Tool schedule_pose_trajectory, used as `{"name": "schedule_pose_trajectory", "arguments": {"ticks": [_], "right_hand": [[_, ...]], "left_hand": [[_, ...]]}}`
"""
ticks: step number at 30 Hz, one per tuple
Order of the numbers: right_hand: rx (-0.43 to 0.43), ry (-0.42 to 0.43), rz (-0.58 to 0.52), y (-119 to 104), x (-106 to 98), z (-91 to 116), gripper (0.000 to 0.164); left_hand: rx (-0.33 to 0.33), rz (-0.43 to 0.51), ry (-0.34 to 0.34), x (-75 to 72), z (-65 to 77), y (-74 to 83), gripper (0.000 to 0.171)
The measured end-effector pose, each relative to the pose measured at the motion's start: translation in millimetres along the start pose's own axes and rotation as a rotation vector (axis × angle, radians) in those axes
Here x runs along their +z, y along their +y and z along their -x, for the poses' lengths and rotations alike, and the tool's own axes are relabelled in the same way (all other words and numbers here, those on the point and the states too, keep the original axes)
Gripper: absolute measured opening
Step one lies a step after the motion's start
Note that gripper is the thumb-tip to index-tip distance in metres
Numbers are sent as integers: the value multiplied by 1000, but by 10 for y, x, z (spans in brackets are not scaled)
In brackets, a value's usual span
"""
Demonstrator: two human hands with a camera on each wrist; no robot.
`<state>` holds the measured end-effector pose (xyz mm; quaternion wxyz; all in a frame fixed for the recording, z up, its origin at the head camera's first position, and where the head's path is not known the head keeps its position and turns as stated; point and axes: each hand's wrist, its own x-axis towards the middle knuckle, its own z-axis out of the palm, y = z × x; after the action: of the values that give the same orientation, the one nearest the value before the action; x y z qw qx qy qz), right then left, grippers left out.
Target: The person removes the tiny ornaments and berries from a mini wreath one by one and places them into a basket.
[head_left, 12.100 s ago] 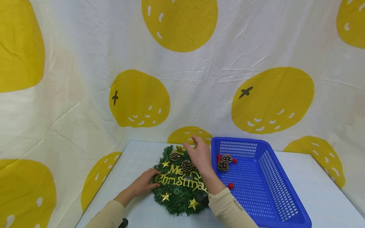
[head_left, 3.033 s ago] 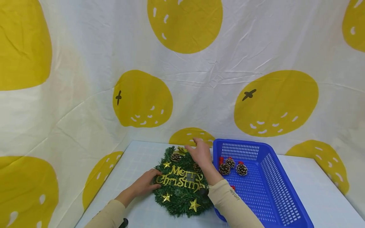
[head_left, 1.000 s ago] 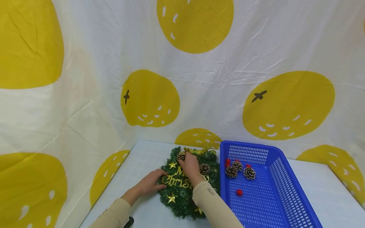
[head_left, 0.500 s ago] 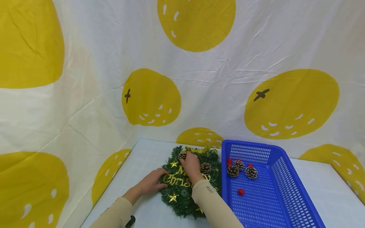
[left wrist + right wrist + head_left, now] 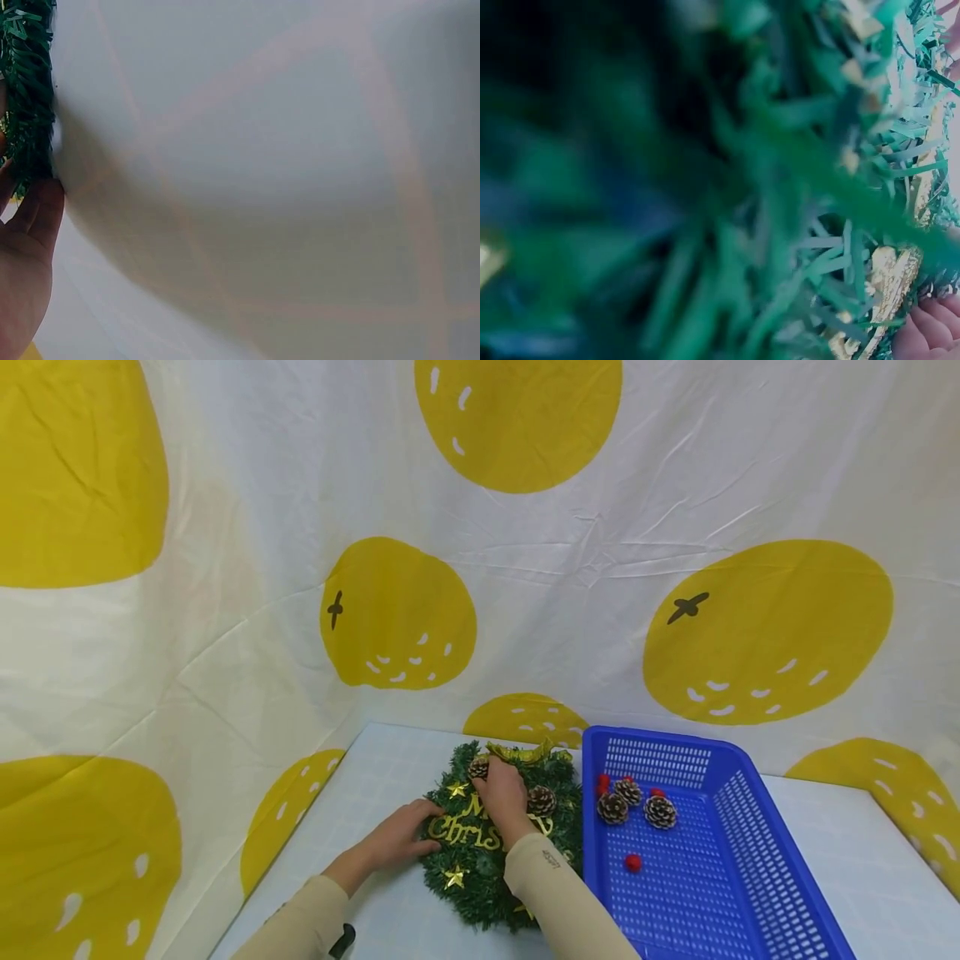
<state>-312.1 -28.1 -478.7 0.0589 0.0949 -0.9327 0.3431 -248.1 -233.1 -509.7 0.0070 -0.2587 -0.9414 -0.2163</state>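
A green Christmas wreath [image 5: 480,889] lies flat on the table, with gold "Merry Christmas" lettering [image 5: 461,832], gold stars [image 5: 454,877] and a gold ribbon [image 5: 525,755] at its far side. My left hand [image 5: 405,835] grips its left rim, fingers over the needles; the left wrist view shows the fingertips at the wreath's edge [image 5: 28,120]. At the upper left, my right hand [image 5: 502,795] pinches a pine cone [image 5: 477,767], partly covered by the fingers. Another pine cone [image 5: 542,801] sits right of that hand. Blurred needles [image 5: 705,285] fill most of the right wrist view.
A blue plastic basket [image 5: 675,927] stands close against the wreath's right side. Inside are three pine cones [image 5: 660,812] and several red pieces [image 5: 633,862]. Behind the table [image 5: 832,818] hangs a white cloth [image 5: 555,643] printed with yellow fruit.
Since the earliest frame, one pine cone has gone from the wreath into the basket. My right hand has shifted left and down to the upper-left pine cone; the left hand keeps its hold.
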Motion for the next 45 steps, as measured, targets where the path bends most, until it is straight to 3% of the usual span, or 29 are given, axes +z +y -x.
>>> {"name": "schedule_pose_trajectory", "arguments": {"ticks": [10,20,28,45], "right_hand": [[36,8,-119,-16,-110,59,52],[33,2,-170,-97,-323,122,51],[-30,-9,-162,-125,-496,137,49],[-14,-47,-173,-144,-833,112,49]], "left_hand": [[-10,6,-8,-6,-20,-1,48],[-22,17,-13,-36,5,28,48],[-14,26,-19,-45,-4,22,49],[-9,53,-18,-47,15,22,49]]}}
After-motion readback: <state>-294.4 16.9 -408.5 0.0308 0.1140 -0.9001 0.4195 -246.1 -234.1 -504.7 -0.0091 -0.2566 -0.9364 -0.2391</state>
